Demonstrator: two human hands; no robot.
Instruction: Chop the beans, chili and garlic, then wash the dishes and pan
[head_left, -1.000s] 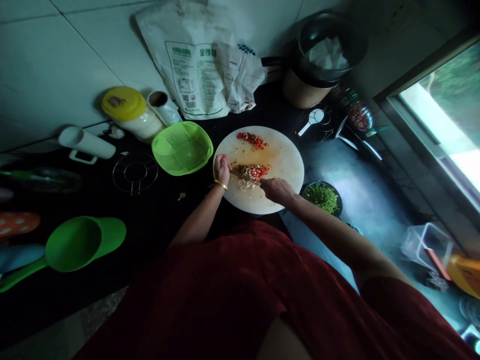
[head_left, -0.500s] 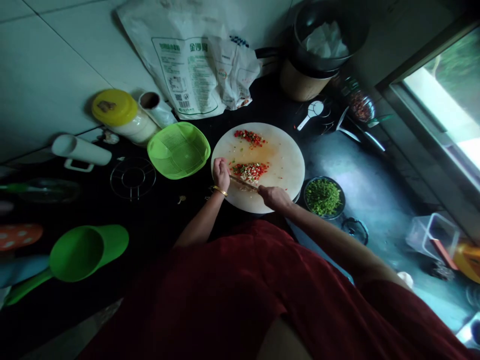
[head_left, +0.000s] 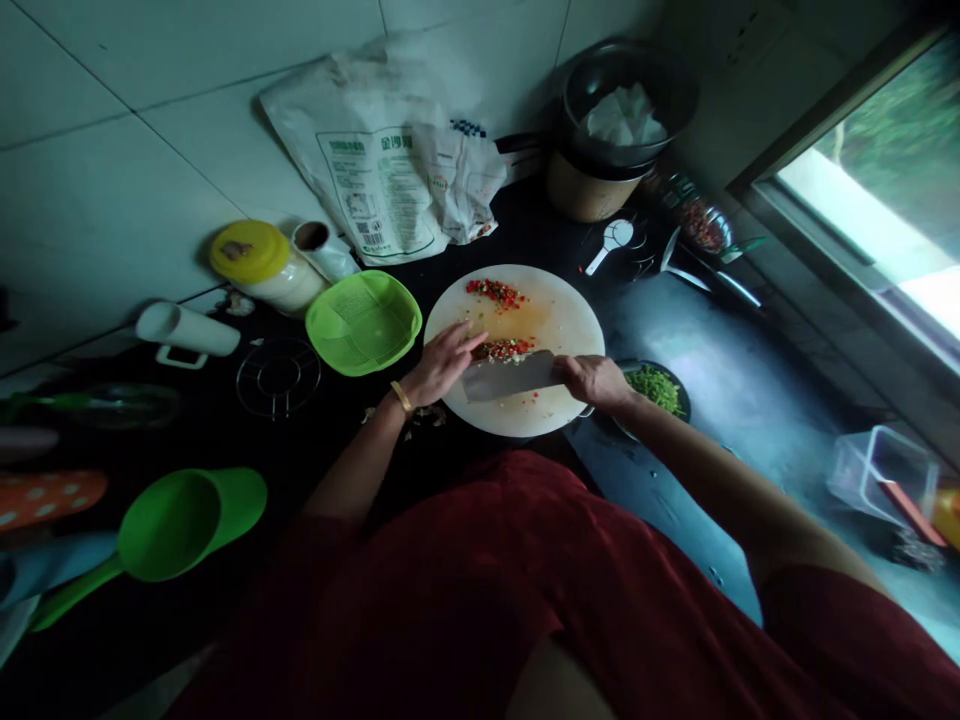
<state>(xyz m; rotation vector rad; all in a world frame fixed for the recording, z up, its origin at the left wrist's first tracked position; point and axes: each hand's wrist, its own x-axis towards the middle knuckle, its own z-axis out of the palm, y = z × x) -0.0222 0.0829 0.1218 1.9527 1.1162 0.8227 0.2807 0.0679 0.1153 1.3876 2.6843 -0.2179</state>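
Observation:
A round white cutting board (head_left: 559, 315) lies on the dark counter. Chopped red and pale bits form one pile (head_left: 504, 349) at its middle and a smaller pile (head_left: 494, 291) at its far side. My right hand (head_left: 594, 379) is closed round the handle of a cleaver (head_left: 510, 377), whose broad blade lies tilted flat, facing up, just in front of the middle pile. My left hand (head_left: 444, 363) reaches over the board's left edge with fingers stretched out, its tips at the blade's far end beside the pile.
A bowl of chopped greens (head_left: 657, 388) sits right of the board. A green basket (head_left: 363, 322), wire trivet (head_left: 278, 376), yellow-lidded jar (head_left: 259, 264) and white cup (head_left: 187, 331) stand to the left. A green scoop (head_left: 176, 525) lies near left; a printed bag (head_left: 390, 175) and pot (head_left: 619, 110) behind.
The cleaver has turned from edge-down in the pile to lying flat with its blade face up. My left hand has opened, from curled on the blade tip to fingers stretched.

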